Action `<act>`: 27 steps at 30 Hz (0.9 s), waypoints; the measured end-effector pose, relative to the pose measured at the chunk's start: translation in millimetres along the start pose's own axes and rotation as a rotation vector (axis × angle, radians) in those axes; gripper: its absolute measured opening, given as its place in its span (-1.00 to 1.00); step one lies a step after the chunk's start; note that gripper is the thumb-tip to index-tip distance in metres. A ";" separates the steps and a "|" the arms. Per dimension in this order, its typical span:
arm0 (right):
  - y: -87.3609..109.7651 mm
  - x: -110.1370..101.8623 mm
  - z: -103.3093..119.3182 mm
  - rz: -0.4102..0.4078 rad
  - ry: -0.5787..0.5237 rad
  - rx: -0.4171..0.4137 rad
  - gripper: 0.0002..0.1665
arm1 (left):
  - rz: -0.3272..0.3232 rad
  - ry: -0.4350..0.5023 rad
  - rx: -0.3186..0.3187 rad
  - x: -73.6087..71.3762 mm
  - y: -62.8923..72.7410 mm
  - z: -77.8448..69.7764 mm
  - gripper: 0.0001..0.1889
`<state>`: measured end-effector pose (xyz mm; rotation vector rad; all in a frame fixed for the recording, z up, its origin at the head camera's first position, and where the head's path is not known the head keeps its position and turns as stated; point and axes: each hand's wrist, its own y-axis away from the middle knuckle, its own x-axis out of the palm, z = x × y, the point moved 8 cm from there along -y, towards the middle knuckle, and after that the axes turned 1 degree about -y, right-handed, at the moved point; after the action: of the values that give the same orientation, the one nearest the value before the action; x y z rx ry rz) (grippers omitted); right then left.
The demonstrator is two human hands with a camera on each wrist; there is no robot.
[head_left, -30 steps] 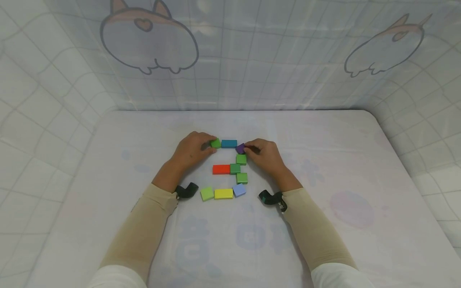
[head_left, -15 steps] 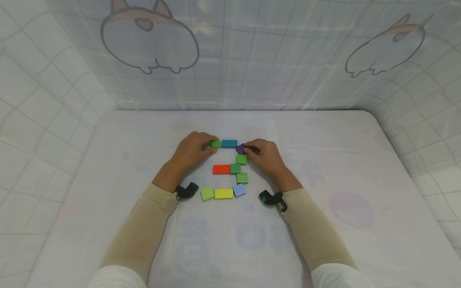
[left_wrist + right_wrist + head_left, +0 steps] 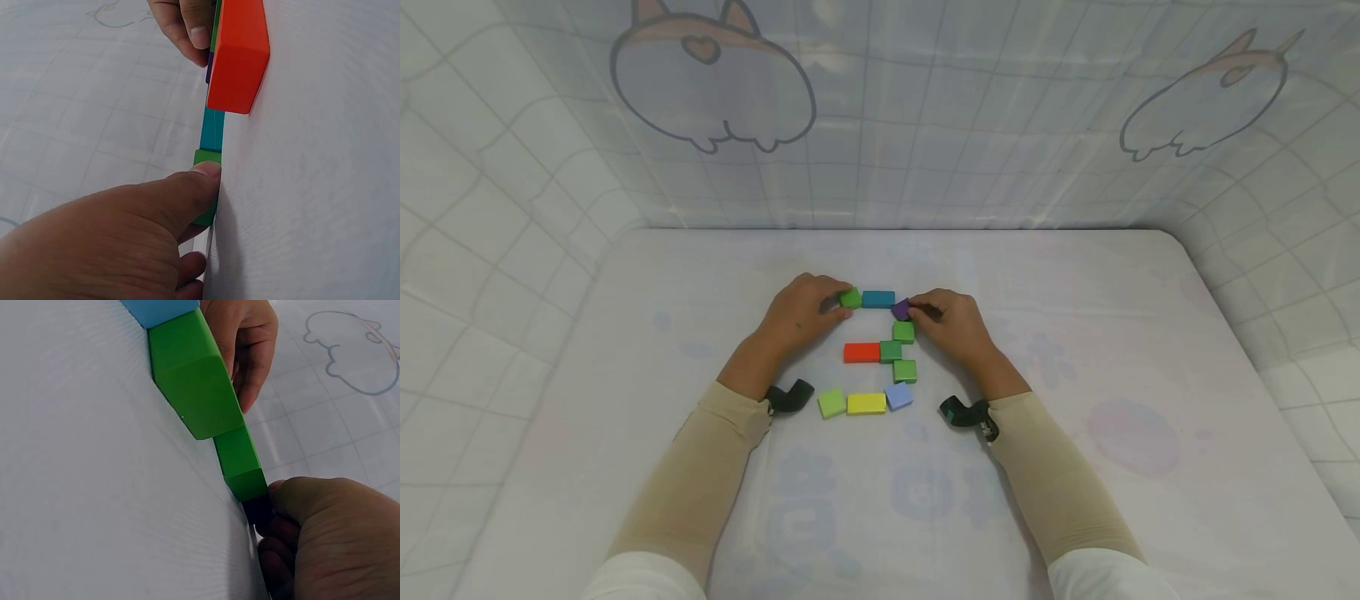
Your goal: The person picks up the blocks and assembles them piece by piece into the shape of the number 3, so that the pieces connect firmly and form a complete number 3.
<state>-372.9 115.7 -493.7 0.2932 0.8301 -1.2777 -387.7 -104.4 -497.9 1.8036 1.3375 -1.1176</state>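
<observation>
My left hand (image 3: 800, 312) pinches a green block (image 3: 851, 298) between thumb and fingers at the left end of the far row. A teal-blue block (image 3: 878, 299) lies against that green block. At the row's right end my right hand (image 3: 952, 323) pinches a purple block (image 3: 901, 309), which sits turned at an angle. Just nearer is another green block (image 3: 904, 332). In the left wrist view the left thumb presses the green block (image 3: 207, 156). The right wrist view shows the dark purple block (image 3: 257, 509) partly hidden by the right fingers.
A red block (image 3: 862, 353) meets a darker green block (image 3: 891, 352) in the middle row, with a green block (image 3: 905, 372) below. Nearest lie a lime block (image 3: 832, 403), a yellow block (image 3: 867, 404) and a tilted light-blue block (image 3: 898, 396). A patterned sheet (image 3: 970, 192) stands behind.
</observation>
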 end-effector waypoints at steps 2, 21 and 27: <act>0.2 0.2 -0.4 0.000 0.003 0.002 -0.73 | -0.003 0.001 -0.002 0.0 0.5 0.1 -0.52; 3.1 13.6 -11.6 0.008 0.003 0.024 -0.70 | 0.031 0.072 -0.070 12.1 15.6 14.8 -0.40; 4.8 19.6 -27.8 -0.028 -0.014 0.043 -0.68 | 0.001 0.122 -0.105 14.1 23.8 19.2 -0.36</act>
<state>-378.0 120.2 -527.4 0.3073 0.7981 -1.3239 -368.3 -121.7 -519.2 1.8194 1.4378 -0.9314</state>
